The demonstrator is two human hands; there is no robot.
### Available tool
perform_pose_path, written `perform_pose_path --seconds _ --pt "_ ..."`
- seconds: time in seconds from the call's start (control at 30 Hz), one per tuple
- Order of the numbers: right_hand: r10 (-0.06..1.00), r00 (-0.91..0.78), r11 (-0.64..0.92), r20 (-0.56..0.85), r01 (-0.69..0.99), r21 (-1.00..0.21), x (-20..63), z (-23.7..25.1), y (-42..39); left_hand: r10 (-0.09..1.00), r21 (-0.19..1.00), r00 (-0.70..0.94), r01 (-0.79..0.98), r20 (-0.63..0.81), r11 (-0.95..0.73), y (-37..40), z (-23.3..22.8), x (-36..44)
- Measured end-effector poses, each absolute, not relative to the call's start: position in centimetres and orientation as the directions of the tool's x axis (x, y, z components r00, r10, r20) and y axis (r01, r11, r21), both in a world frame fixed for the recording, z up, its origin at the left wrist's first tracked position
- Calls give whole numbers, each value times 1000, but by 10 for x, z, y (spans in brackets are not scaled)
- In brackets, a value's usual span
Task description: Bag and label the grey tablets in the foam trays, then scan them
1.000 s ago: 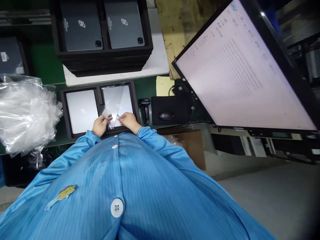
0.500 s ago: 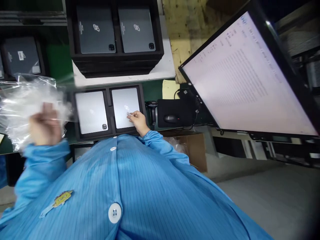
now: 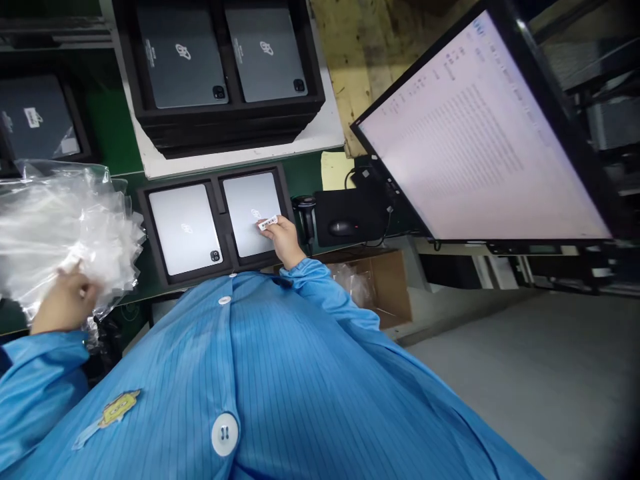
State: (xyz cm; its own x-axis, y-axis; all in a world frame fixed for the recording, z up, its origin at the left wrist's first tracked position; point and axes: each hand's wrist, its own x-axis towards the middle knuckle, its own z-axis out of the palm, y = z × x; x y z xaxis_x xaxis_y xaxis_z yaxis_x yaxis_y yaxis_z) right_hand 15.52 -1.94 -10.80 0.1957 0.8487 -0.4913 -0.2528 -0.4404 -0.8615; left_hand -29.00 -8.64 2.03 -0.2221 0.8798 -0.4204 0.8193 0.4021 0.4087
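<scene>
Blue cloth fills the near part of the view: a striped coat with white buttons and a small yellow badge (image 3: 118,408) on the chest; I cannot read what the badge says.

At the near left edge of the green table, the left hand (image 3: 64,301) rests on a big heap of clear plastic bags (image 3: 60,223). Its fingers look a little spread on the bags. I cannot tell if it grips one.

At the near edge of the table, in the middle, sits a black tray (image 3: 216,225) with two slots. A silver tablet (image 3: 184,228) lies back up in the left slot, and another silver tablet (image 3: 251,212) lies in the right slot. Each has a small logo on its back that I cannot read. The right hand (image 3: 281,237) pinches a small white sticker (image 3: 269,223) with black bars on it, just over the right tablet. The print is too small to read. It looks like the sticker is not pressed down yet, and neither tablet is in a bag yet.

Right of the tray stand a black scanner (image 3: 304,212) and a mouse (image 3: 343,228) on a black pad.

Farther back, a stack of black trays (image 3: 220,123) holds two dark grey tablets (image 3: 225,57) with the same logo. A big screen (image 3: 475,133) at the right shows rows of tiny writing that I cannot read.
</scene>
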Motion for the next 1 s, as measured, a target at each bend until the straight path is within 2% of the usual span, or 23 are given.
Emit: perform_pose_path --seconds 0.07,0.13,0.2,0.23,0.27,0.33,0.4,0.47,0.53,0.6,0.7,0.87,1.0 --pt "861 195 -419 -471 -256 -871 156 -103 -17 770 250 -238 854 -593 457 -84 2 -295" --pt "868 201 -409 -455 -231 -883 160 -100 -15 711 85 -291 893 -640 443 -76 -3 -295" --pt "870 210 -411 -445 -189 -892 165 -98 -15 788 -67 -370 919 -492 390 -64 5 -287" --pt "871 215 -412 -442 -169 -895 167 -98 -15 847 -99 -369 928 -383 359 -57 11 -279" --pt "872 221 -413 -437 -148 -899 170 -97 -15 905 -89 -322 947 -279 309 -50 16 -266" --pt "879 228 -403 -419 -112 -908 175 -93 -17 979 35 -130 990 -155 137 -35 17 -230" --pt "892 233 -377 -387 -88 -922 182 -87 -20 969 227 160 967 -188 -116 -21 2 -181" --pt "908 229 -343 -350 -71 -937 190 -79 -23 826 416 505 826 -251 -379 -7 -26 -124" --pt "923 225 -307 -312 -55 -950 199 -70 -26 608 519 747 644 -268 -563 5 -58 -66" --pt "936 223 -272 -273 -39 -962 210 -61 -27 524 500 806 586 -276 -638 17 -87 -15" --pt "955 204 -217 -216 -17 -976 224 -47 -31 501 422 828 559 -251 -714 33 -113 38" --pt "970 186 -154 -156 -21 -988 243 -30 -40 504 346 854 514 -126 -785 55 -125 71" --pt "964 207 -173 -166 16 -985 258 -31 -38 456 339 889 444 -48 -830 67 -124 78"
